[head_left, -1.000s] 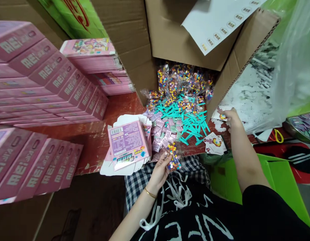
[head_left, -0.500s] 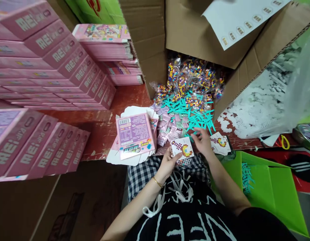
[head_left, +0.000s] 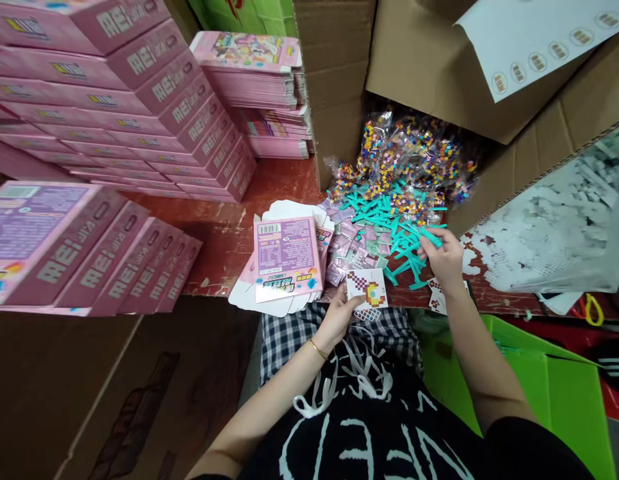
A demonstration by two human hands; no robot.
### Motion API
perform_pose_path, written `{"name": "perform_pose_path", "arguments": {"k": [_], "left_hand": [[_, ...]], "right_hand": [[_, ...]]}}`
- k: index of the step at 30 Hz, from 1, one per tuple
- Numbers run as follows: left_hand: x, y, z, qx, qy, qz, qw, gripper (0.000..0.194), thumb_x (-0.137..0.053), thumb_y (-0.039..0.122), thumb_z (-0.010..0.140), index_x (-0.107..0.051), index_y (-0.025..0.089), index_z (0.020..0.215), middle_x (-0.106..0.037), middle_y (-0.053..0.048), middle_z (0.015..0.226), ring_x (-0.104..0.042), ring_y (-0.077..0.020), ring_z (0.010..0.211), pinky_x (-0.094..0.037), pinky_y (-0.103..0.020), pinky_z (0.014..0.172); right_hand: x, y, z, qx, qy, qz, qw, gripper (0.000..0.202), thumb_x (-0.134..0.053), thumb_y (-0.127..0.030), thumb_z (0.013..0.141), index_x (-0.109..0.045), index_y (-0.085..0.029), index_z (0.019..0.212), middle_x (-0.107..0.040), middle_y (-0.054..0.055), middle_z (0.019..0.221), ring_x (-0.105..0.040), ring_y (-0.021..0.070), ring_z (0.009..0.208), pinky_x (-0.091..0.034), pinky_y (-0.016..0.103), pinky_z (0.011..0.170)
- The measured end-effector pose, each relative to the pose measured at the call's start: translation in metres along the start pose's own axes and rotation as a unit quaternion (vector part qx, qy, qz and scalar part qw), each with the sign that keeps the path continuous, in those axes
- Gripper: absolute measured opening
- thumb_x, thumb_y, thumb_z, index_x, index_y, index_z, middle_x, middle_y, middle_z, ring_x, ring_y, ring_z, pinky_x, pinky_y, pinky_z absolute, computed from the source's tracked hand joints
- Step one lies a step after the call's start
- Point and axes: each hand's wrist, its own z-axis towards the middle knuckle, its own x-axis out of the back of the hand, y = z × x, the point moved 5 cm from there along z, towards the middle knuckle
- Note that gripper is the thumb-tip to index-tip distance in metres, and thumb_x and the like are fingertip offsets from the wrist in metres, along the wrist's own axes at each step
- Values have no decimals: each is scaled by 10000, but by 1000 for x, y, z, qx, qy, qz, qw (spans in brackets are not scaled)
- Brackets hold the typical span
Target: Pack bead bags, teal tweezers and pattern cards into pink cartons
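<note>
Table ahead, card left, stick right

Pink boxes crowd its scuffed red top at left. My left hand pinches the card at the near edge; my right hand, nearer the stick pile, grips the stick, slanting, beyond and right of the card.

Red work table: surface and items resting on it.
Surface finish: scratched, with pale wear marks. Left: a tall stack of pink boxes; just beside it, a stack of flat cartons. Centre, at the front edge: an uneven pile of pink-and-purple cartons. Right of the pile: small lilac packets, then turquoise sticks, overlapping at random angles. Farther right: loose white pieces.
</note>
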Motion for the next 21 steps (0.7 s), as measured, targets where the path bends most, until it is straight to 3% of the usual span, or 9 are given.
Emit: {"name": "perform_pose_path", "arguments": {"k": [2, 4, 6, 8, 10, 14, 17, 21], "left_hand": [[-5, 1, -1, -8, -12, 0, 1000, 504, -819, 259, 638, -579, 167, 1070, -733, -61, 1022, -691, -231, 940, -517, -348, 872], [-11, 3, -5, -24, -32, -1, 999, 494, -788, 303, 696, -575, 169, 1121, -725, -68, 1054, -684, -229, 967, -507, -355, 898], [-15, 7, -10, -52, -48, 7, 997, 521, -787, 306, 711, -558, 180, 1162, -711, -69, 1094, -672, -222, 998, -497, -359, 925], [-15, 13, -17, -85, -51, 28, 995, 558, -816, 272, 683, -545, 189, 1164, -701, -61, 1109, -663, -213, 1004, -494, -357, 936], [-13, 21, -24, -104, -55, 58, 991, 544, -819, 262, 683, -544, 191, 1147, -693, -55, 1101, -659, -204, 985, -498, -358, 929], [-11, 50, -38, -148, -104, 158, 971, 468, -771, 304, 743, -533, 187, 1129, -656, -61, 1072, -641, -200, 943, -509, -379, 899], [1, 90, -44, -251, -76, 293, 920, 504, -743, 352, 769, -504, 192, 1183, -592, -94, 1140, -591, -241, 1050, -483, -431, 949], [47, 152, -51, -414, 119, 447, 784, 830, -778, 437, 717, -338, 191, 1376, -400, -171, 1366, -406, -324, 1306, -325, -532, 1106]], "right_hand": [[-22, -13, -25, -56, -104, 101, 988, 404, -718, -440, 755, -607, -199, 1059, -654, 0, 691, -597, 160, 512, -513, 310, 503], [-48, -24, -49, -76, -193, 129, 970, 409, -758, -445, 716, -633, -204, 1021, -682, 21, 776, -621, 157, 561, -532, 317, 542], [-63, -29, -63, -58, -194, 89, 975, 355, -755, -442, 719, -677, -204, 971, -692, 54, 889, -661, 188, 721, -558, 353, 661], [-66, -32, -65, -22, -148, 24, 988, 338, -775, -431, 700, -708, -211, 947, -674, 83, 1015, -649, 245, 961, -547, 400, 817], [-68, -34, -64, -12, -149, 11, 989, 442, -811, -417, 665, -696, -233, 1051, -637, 97, 1156, -583, 282, 1148, -519, 426, 916], [-86, -46, -64, -96, -317, 132, 934, 632, -814, -404, 683, -574, -280, 1255, -613, 85, 1269, -584, 261, 1188, -546, 404, 904], [-109, -71, -57, -92, -367, 187, 907, 660, -837, -361, 663, -549, -282, 1251, -630, 65, 1236, -635, 239, 1106, -567, 382, 884], [-160, -101, -4, -22, -334, 237, 912, 656, -855, -348, 628, -549, -268, 1203, -608, 69, 1269, -625, 246, 1132, -556, 401, 934]]}}
